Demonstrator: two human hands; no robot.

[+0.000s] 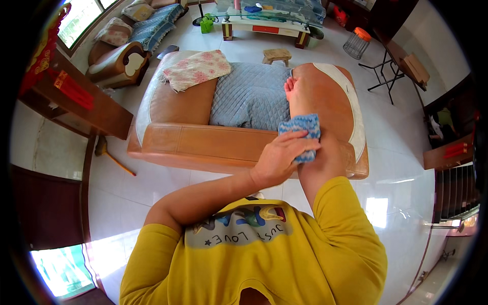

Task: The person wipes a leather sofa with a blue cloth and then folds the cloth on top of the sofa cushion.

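Observation:
My left hand [280, 156] is shut on a blue and white knitted cloth [301, 131], which lies against my right forearm below the wrist. The right arm stretches forward over the back of a brown leather armchair [213, 141]. My right hand [292, 89] is by the inner side of the right armrest [328, 95], at the edge of a blue-grey quilted cover [249, 95]. Its fingers look bent, and the palm is partly hidden, so whether it holds the cover's edge cannot be told. A floral cloth [198, 69] lies over the left armrest.
A small wooden stool [277, 55] stands beyond the armchair, before a glass-topped table [267, 28]. At the right are a wire basket with an orange top [357, 42] and a folding table [400, 63]. A broom [114, 158] lies on the floor at the left, near a wooden cabinet [84, 103].

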